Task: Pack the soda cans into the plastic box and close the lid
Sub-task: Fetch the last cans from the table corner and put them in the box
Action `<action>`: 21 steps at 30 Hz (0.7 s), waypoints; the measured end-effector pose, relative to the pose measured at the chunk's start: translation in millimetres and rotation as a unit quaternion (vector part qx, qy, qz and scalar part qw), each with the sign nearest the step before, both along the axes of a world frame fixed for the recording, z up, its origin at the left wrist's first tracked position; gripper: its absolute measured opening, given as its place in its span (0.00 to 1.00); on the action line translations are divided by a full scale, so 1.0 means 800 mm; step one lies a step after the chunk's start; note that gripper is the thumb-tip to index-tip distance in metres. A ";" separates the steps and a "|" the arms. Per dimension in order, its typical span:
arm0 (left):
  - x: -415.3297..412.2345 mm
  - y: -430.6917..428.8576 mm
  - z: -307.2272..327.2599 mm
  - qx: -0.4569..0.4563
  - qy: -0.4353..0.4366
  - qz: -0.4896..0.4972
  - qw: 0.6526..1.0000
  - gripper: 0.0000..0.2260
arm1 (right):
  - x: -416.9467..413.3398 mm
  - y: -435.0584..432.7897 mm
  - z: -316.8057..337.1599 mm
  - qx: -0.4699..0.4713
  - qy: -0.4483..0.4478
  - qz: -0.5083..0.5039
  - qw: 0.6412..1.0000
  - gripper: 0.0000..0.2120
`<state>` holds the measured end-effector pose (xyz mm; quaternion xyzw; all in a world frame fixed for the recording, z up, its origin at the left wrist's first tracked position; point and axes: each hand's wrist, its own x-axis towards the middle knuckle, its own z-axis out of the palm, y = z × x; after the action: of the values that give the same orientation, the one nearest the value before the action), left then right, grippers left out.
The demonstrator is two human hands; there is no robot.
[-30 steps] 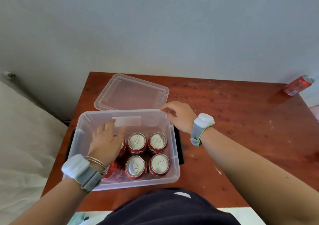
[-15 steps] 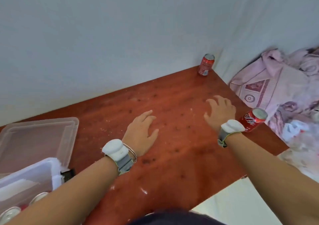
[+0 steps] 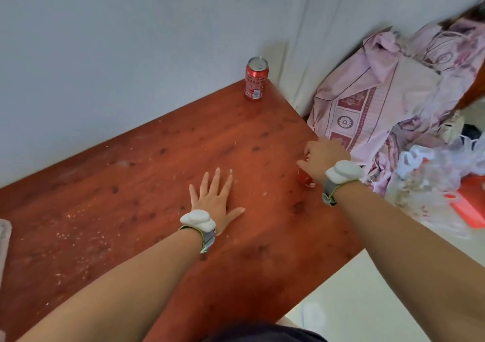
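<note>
Right hand (image 3: 324, 158) clasping near can (image 3: 305, 179) at tabletop (image 3: 131, 184) right edge, left hand (image 3: 214, 201) flat and released, far can (image 3: 256, 78) upper centre; risk: hasty lift knocking can over edge.

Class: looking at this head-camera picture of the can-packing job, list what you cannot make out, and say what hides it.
1. Can under the right hand: mostly covered by the hand; only a red lower part shows, and the grip itself cannot be judged.
2. Plastic box: cut off by the left edge, so its contents and lid are unseen.
3. Label text on the upright can at the table's far corner: too small to read.
</note>
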<state>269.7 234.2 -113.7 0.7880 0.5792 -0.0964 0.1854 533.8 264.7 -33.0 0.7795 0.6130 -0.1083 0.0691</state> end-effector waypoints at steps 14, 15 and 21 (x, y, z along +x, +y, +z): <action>0.070 0.268 0.013 0.142 -0.025 -0.003 0.990 0.35 | -0.029 0.125 -0.031 0.097 -0.027 0.071 0.992 0.10; 0.084 0.290 0.023 0.157 -0.050 0.007 0.986 0.36 | -0.033 0.123 -0.032 0.115 -0.037 0.096 0.988 0.08; 0.166 0.394 0.058 0.148 -0.100 -0.115 0.977 0.38 | -0.037 0.120 -0.046 0.142 -0.069 0.118 0.980 0.06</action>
<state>402.4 549.4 -67.4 0.8735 0.4714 0.0484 0.1115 504.5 360.7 -69.8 0.7095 0.7033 0.0428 0.0119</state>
